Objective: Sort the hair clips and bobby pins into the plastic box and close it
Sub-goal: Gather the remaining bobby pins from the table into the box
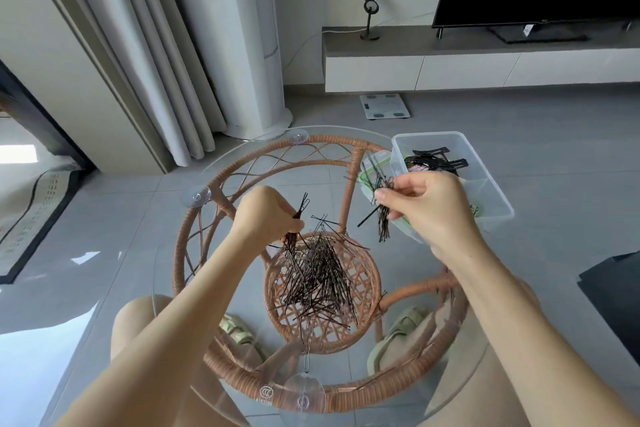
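Observation:
A heap of dark bobby pins [318,277] lies on the round glass table top [460,388], over the table's woven rattan shelf. My left hand [266,215] pinches a small bunch of pins at the heap's far left edge. My right hand [426,204] holds another bundle of bobby pins [382,215] in the air, just left of the clear plastic box [485,184]. Black hair clips [436,159] lie in the box's far compartment. The green-edged lid [372,170] rests against the box's left side, partly hidden by my right hand.
The table's rattan frame [194,239] shows through the glass, with suction cups at the rim. My knees and sandalled feet are under it. A dark object [616,298] sits at the right. Curtains, a white scale and a TV cabinet stand beyond.

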### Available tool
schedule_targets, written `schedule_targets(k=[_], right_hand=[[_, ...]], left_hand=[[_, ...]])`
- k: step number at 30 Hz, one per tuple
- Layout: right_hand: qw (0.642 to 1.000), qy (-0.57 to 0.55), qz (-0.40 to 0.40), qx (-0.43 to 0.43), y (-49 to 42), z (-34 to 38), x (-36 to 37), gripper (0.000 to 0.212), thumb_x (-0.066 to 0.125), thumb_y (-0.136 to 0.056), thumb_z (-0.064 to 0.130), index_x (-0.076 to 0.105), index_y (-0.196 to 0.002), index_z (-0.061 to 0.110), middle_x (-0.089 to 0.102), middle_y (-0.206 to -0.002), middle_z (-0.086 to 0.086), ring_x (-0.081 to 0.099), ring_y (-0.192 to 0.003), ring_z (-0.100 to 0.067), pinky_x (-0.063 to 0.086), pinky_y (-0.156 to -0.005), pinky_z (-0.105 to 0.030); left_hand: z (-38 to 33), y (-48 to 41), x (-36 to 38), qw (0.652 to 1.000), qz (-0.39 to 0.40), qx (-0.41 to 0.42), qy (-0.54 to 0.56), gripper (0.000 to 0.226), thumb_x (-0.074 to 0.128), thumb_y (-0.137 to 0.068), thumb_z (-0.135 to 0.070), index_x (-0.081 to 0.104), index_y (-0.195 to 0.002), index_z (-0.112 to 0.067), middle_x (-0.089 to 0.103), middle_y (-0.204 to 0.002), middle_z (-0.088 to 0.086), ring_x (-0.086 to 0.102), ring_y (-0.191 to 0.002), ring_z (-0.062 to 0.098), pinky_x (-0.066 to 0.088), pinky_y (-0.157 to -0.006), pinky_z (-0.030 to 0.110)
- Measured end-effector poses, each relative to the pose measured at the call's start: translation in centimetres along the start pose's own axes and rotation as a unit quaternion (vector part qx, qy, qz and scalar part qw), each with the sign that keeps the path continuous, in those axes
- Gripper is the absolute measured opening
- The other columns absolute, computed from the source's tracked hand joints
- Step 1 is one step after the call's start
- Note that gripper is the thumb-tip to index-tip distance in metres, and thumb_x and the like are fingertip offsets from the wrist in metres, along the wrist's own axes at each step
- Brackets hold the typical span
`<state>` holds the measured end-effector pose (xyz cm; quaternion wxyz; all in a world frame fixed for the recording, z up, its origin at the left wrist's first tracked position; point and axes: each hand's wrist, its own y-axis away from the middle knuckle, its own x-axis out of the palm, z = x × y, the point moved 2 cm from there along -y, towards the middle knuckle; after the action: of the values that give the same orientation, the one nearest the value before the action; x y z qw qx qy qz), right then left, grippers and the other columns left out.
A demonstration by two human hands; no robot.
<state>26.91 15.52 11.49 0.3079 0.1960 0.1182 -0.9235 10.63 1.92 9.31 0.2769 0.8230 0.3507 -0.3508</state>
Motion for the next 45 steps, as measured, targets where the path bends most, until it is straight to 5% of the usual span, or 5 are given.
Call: schedule_targets(k=[9,17,29,36,45], right_hand=[[0.985,0.149,-0.044,-0.077,-5.4,-2.7,-8.3,0.011,0.074,-0.072,0.011,0.067,-0.07,0.019,0.065,-0.065,0.002,0.059,-0.057,-0.011,0.05,-0.065,-0.028],[0.908,0.383,0.159,-0.058,-6.8,-7.6,-8.4,0.015,0.071,-0.075,0.018,0.071,-0.089,0.012,0.07,-0.088,-0.004,0.06,-0.08,-0.018,0.042,-0.071,-0.026],[0.947,0.303,-0.002,-0.108,-5.4,-9.0,-11.1,0.014,0.057,-0.085,0.008,0.071,-0.088,0.009,0.072,-0.086,-0.005,0.06,-0.078,-0.023,0.042,-0.069,-0.029],[0.955,0.268,-0.026,-0.121,-4.2,-10.2,-12.2,0.011,0.062,-0.081,0.005,0.072,-0.085,0.008,0.073,-0.085,-0.007,0.064,-0.079,-0.025,0.045,-0.069,-0.028],[0.942,0.296,-0.013,-0.155,-4.4,-10.5,-11.6,0.008,0.063,-0.079,0.004,0.071,-0.08,0.007,0.07,-0.075,-0.01,0.059,-0.074,-0.03,0.044,-0.067,-0.033]], left_hand=[[-4.3,-1.3,-1.1,0.998,-0.008,0.043,-0.037,0.014,0.073,-0.073,-0.018,0.074,-0.085,-0.012,0.066,-0.064,0.004,0.051,-0.045,0.005,0.037,-0.043,0.016],[-10.0,-1.4,-1.0,0.992,-0.004,0.115,-0.059,0.017,0.074,-0.072,-0.016,0.075,-0.088,-0.009,0.07,-0.08,0.003,0.057,-0.058,0.013,0.037,-0.048,0.015],[-21.2,-2.7,4.7,0.964,0.007,0.263,-0.046,0.018,0.071,-0.076,-0.015,0.075,-0.091,-0.007,0.074,-0.092,0.008,0.068,-0.082,0.022,0.055,-0.078,0.029],[-21.1,-3.0,12.5,0.955,0.047,0.289,-0.045,0.011,0.065,-0.077,-0.01,0.071,-0.079,-0.001,0.071,-0.084,0.016,0.062,-0.077,0.031,0.049,-0.068,0.03],[-18.3,-3.9,14.1,0.883,0.203,0.315,-0.282,0.027,0.067,-0.08,-0.018,0.069,-0.106,-0.009,0.069,-0.105,0.008,0.063,-0.097,0.027,0.051,-0.086,0.031]])
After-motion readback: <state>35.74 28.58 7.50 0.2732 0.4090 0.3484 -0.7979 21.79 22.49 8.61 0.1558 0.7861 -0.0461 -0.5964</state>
